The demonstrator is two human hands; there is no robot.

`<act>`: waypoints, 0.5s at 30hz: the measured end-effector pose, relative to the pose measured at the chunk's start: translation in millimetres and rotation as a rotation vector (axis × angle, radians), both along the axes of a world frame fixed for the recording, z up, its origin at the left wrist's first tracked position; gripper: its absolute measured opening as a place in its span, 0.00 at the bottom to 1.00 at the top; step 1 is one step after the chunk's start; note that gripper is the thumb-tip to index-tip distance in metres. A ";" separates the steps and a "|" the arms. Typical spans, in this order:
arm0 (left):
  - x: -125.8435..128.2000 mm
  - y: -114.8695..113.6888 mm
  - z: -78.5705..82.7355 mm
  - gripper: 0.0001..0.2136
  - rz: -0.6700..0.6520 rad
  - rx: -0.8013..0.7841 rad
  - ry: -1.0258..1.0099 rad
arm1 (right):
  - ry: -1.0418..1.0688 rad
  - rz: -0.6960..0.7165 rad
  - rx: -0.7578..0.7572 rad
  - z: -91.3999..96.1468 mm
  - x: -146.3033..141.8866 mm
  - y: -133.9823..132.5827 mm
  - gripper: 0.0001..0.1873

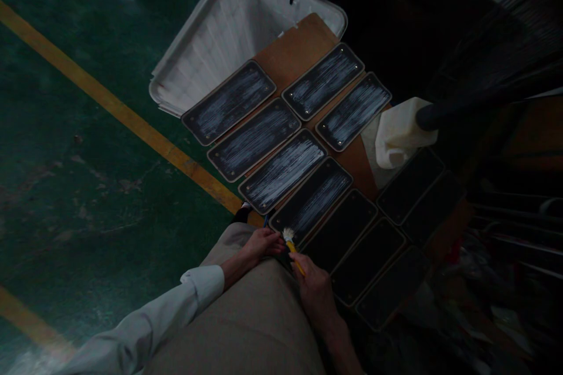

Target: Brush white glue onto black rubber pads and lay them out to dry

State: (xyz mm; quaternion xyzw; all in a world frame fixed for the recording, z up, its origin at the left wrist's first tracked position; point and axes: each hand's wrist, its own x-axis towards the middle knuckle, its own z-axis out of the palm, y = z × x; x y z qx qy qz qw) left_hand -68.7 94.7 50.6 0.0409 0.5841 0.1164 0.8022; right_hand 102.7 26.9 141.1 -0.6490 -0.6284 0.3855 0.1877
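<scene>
My right hand (313, 286) is closed around a yellow-handled brush (292, 248), whose white bristles touch the near corner of a dark rectangular panel (313, 200) streaked with white. My left hand (264, 243) rests by that panel's near edge, fingers curled against it; whether it holds anything I cannot make out. Several more dark panels lie in rows on a brown board (303, 41): the far ones, such as the panel (324, 80), carry white streaks, while the near-right ones, such as the panel (367, 259), are plain dark.
A white plastic bin (229, 23) stands beyond the board. A white jug (401, 132) sits at the board's right side. Green floor with a yellow line (109, 102) lies to the left. Dark clutter fills the right.
</scene>
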 end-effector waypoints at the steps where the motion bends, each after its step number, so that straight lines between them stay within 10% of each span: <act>1: -0.5 -0.3 -0.4 0.08 -0.002 0.007 -0.007 | 0.016 -0.022 -0.014 3.3 3.8 5.7 0.15; 10: -3.5 -0.1 3.4 0.06 0.008 0.010 -0.040 | -0.217 -0.198 0.257 -19.1 82.9 125.0 0.16; 15: -4.4 1.3 2.5 0.05 0.014 -0.001 -0.028 | -0.285 -0.128 0.310 -35.2 79.7 140.1 0.16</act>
